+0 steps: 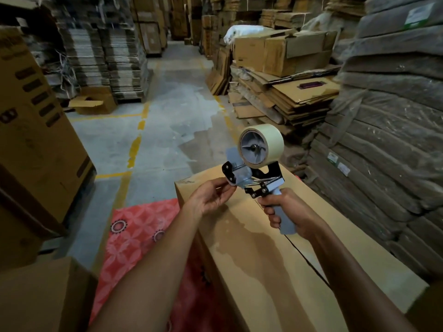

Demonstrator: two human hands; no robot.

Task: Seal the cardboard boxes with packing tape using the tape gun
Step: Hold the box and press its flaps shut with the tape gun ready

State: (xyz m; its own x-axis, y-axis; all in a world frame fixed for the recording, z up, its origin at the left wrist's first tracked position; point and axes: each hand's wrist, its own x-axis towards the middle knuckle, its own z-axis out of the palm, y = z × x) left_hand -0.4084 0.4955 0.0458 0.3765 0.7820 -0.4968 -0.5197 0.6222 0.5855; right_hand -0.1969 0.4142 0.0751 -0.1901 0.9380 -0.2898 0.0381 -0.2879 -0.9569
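A long cardboard box lies lengthwise in front of me, its top flaps closed with a dark seam running along the right half. Above its far end I hold a grey tape gun carrying a roll of pale packing tape. My right hand grips the gun's grey handle. My left hand pinches the tape end at the gun's front roller with thumb and fingertips. The gun hovers clear of the box top.
A red patterned mat lies on the concrete floor left of the box. Tall cartons stand at left, another box at bottom left. Stacks of flattened cardboard and wrapped bundles line the right. An aisle runs ahead.
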